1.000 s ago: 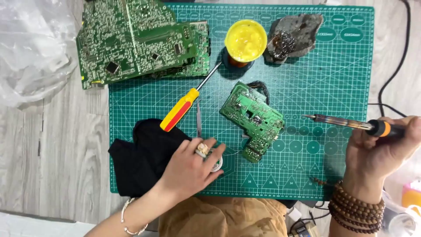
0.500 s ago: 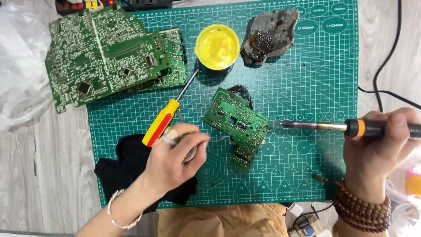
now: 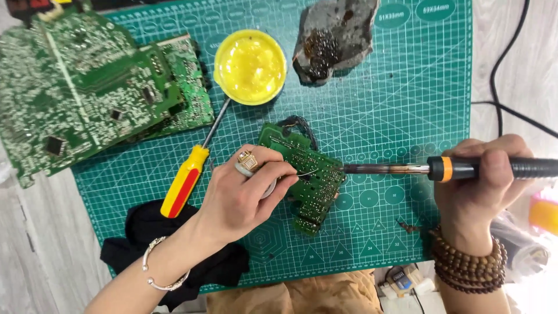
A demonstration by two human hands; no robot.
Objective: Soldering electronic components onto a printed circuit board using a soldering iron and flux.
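A small green circuit board (image 3: 311, 180) lies in the middle of the green cutting mat (image 3: 401, 99). My left hand (image 3: 241, 195), with a ring, holds a small spool of solder wire against the board's left edge; a thin wire runs from my fingertips onto the board. My right hand (image 3: 485, 183) grips a soldering iron (image 3: 447, 169) with a black handle and orange collar. Its metal tip points left and touches the board's right edge.
A yellow-and-red screwdriver (image 3: 186, 183) lies left of my left hand. A yellow tin of flux (image 3: 250, 65) and a dirty grey sponge (image 3: 331, 38) sit at the mat's far side. Two large green circuit boards (image 3: 87, 87) overlap at top left. Black cloth (image 3: 174, 256) lies at the mat's near-left corner.
My left hand moved from the black cloth up to the small board with the solder spool. The iron swung left until its tip met the board.
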